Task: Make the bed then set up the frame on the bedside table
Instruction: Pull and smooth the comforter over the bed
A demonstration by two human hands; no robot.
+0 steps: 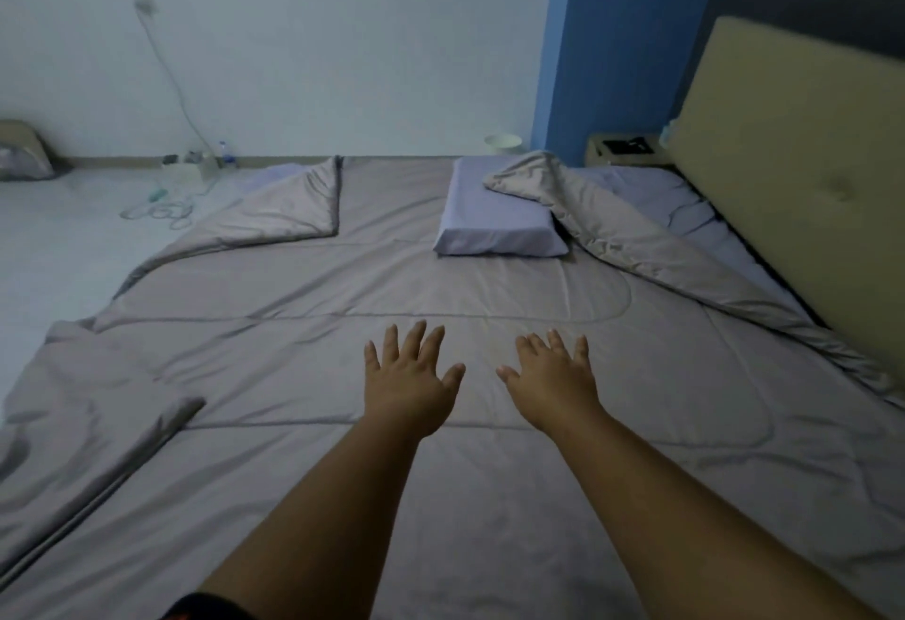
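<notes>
At left, floor (44,247) with loose cables (161,210); grey quilt (294,350) spread over the bed (685,215), far corners folded back; left hand (411,377) and right hand (553,374) palm-down over it, fingers straight and spread, holding nothing; pillow (499,215) beyond; bedside tabletop (600,154) bearing a dark flat object (627,145); padded headboard (793,154) at right

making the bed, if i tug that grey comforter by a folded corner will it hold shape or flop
Probably floppy: the comforter drapes in soft folds at its turned-back corners. Its sheen suggests it may slide easily. The pillow lying on it would likely ride along.
</notes>
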